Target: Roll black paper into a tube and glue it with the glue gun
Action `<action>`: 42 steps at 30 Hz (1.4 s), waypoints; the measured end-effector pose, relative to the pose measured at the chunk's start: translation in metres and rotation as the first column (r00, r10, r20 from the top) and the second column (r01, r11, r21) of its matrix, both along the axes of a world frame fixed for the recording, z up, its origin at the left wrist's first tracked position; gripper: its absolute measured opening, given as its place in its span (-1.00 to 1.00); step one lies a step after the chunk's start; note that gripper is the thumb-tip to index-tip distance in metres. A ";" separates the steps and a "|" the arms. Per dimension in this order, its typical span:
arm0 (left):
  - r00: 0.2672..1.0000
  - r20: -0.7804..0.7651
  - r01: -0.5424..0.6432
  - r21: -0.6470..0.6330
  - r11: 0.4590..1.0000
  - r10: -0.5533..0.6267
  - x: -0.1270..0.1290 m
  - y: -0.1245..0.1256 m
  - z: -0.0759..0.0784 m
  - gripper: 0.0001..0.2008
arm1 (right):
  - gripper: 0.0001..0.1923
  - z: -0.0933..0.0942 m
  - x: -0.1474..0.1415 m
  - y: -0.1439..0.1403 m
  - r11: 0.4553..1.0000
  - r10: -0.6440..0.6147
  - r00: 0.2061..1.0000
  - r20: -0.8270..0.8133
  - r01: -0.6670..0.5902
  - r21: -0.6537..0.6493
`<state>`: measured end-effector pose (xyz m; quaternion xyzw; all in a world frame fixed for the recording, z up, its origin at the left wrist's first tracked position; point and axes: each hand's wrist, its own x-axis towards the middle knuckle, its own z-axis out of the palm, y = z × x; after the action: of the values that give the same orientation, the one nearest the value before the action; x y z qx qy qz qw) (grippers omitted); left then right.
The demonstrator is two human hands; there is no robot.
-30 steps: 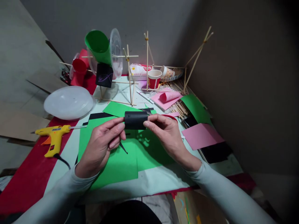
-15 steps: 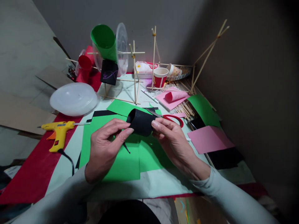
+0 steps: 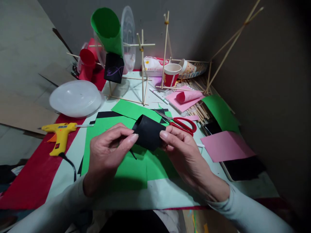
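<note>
Both hands hold a rolled tube of black paper (image 3: pixel 148 132) just above the green paper sheets (image 3: pixel 126 161). My left hand (image 3: pixel 109 149) pinches the tube's left open end with thumb and forefinger. My right hand (image 3: pixel 181 150) grips its right end. The tube is tilted, its open mouth turned up and to the left. Red-handled scissors (image 3: pixel 181 124) lie right behind my right hand. A thin black paper sliver pokes out under my left fingers.
A yellow glue gun (image 3: pixel 59 134) with its cord lies at the left on red paper. A white plastic dome (image 3: pixel 75 98) sits behind it. A stick frame carries a green cone (image 3: pixel 107 29), a clear disc and a black box. Red paper cup (image 3: pixel 172 74), pink sheets (image 3: pixel 227 145) and skewers lie at the right.
The black tube has turned from level to tilted, its left mouth now facing up. Both hands have sunk slightly toward the green paper, uncovering the scissors behind them.
</note>
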<state>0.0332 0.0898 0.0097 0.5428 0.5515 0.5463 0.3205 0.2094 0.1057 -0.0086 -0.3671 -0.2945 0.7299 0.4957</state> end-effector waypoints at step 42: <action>0.969 0.060 0.248 -0.292 0.924 -0.241 -0.002 0.002 -0.010 -0.71 | -0.71 -0.007 0.002 0.005 0.983 -0.058 0.982 0.178 0.025 0.181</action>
<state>0.0308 0.0920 -0.0005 0.5468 0.5516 0.4191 0.4702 0.2119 0.1109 -0.0159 -0.3926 -0.3950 0.6535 0.5126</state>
